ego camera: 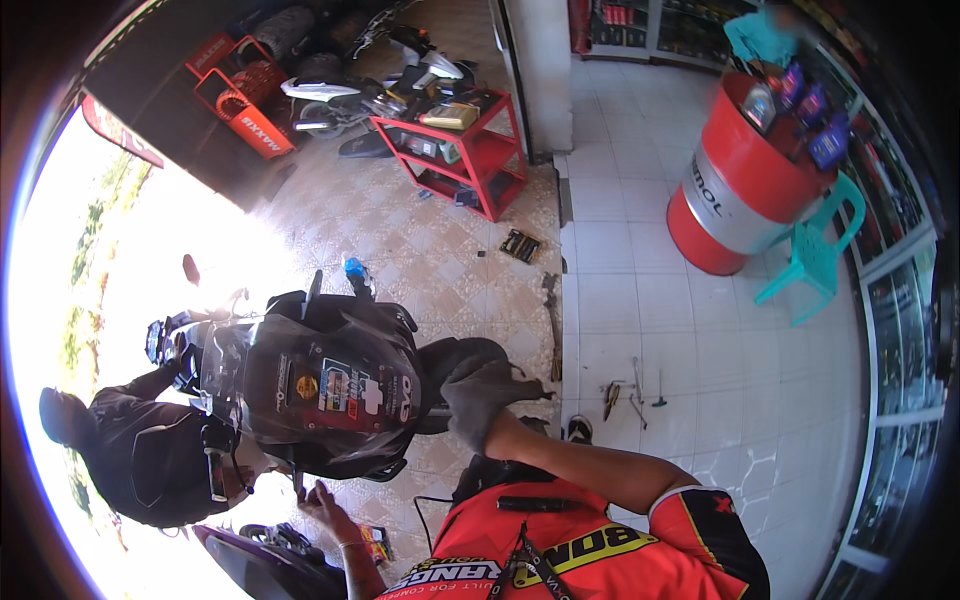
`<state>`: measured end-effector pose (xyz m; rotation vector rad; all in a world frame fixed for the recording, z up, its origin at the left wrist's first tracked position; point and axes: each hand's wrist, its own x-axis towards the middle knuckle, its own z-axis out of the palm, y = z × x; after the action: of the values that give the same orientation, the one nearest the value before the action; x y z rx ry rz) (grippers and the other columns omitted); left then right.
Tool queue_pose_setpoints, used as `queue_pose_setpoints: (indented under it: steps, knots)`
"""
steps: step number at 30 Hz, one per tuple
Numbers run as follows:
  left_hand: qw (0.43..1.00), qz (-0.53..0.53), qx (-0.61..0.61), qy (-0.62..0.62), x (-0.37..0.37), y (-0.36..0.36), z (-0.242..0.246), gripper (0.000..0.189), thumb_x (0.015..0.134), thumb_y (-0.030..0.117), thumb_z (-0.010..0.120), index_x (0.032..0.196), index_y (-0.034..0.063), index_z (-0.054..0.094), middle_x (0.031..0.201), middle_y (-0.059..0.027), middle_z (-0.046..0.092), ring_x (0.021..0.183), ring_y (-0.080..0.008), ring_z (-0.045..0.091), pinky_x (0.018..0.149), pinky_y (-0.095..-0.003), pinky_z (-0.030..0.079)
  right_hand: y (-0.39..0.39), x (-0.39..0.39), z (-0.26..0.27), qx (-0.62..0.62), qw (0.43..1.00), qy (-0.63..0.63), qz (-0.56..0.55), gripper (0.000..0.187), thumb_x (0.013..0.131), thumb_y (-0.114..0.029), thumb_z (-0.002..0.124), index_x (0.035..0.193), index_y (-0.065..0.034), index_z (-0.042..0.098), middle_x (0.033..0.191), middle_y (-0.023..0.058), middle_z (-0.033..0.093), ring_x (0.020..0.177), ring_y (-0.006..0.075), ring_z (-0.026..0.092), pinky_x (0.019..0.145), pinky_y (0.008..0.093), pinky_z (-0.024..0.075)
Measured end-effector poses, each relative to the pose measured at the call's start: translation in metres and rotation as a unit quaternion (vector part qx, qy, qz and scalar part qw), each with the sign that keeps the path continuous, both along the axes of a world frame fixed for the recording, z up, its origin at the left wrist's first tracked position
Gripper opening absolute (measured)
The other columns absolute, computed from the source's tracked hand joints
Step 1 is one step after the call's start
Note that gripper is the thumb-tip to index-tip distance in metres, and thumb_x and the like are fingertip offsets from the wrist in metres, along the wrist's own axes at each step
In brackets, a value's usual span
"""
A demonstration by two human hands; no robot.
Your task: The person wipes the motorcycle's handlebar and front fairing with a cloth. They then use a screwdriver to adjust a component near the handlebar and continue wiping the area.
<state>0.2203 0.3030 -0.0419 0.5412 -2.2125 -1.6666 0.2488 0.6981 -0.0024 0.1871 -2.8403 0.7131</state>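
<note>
A black motorcycle [322,382] with a clear windscreen and several stickers stands in front of me. One of my hands, the right [484,397], holds a dark grey cloth [480,386] that covers most of it, close to the motorcycle's front wheel. Bare-skinned, my left hand [322,506] is beside the lower side of the fairing, its fingers partly spread; nothing shows in it. Whether a fingertip touches the motorcycle I cannot tell. Beyond the windscreen, another person in black [150,457] leans at the motorcycle's handlebar.
Pliers [611,401] and several hand tools lie on the white tiles. A red tool cart [465,150] stands ahead, with a tray of sockets [519,246] on the floor nearby. To the right are a red drum [739,187], a turquoise plastic chair [814,255] and another person [761,41].
</note>
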Motion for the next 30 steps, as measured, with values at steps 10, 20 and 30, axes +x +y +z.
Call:
queue_pose_setpoints:
  steps: [10, 20, 30]
  knots:
    - [0.947, -0.28, 0.157, -0.003, -0.044, 0.216, 0.006, 0.052, 0.095, 0.007, 0.056, 0.142, 0.0047, 0.033, 0.131, -0.009, 0.049, 0.119, -0.0188, 0.048, 0.104, -0.0328, 0.037, 0.017, -0.114, 0.078, 0.007, 0.961, 0.012, 0.275, 0.011, 0.081, -0.016, 0.062, 0.085, -0.0093, 0.069, 0.081, 0.0087, 0.065, 0.076, 0.0255, 0.067, 0.068, 0.0384, 0.0517]
    - [0.923, -0.233, 0.304, -0.027, -0.187, 0.282, -0.062, 0.057, 0.092, 0.005, 0.063, 0.144, 0.0037, 0.039, 0.143, -0.0101, 0.049, 0.13, -0.0212, 0.048, 0.111, -0.0347, 0.037, 0.036, -0.275, 0.012, 0.145, 0.933, -0.085, 0.319, 0.014, 0.074, -0.013, 0.068, 0.087, -0.0066, 0.066, 0.089, 0.0193, 0.068, 0.084, 0.0277, 0.07, 0.068, 0.0402, 0.0551]
    - [0.91, -0.297, 0.284, -0.047, -0.31, 0.335, -0.073, 0.028, 0.096, -0.002, 0.057, 0.123, 0.0025, 0.051, 0.119, -0.0043, 0.059, 0.111, -0.0123, 0.056, 0.096, -0.029, 0.046, 0.164, -0.468, 0.026, -0.103, 0.733, -0.391, 0.547, 0.035, 0.078, -0.012, 0.065, 0.111, 0.0008, 0.062, 0.107, 0.025, 0.067, 0.099, 0.0367, 0.066, 0.083, 0.0433, 0.0528]
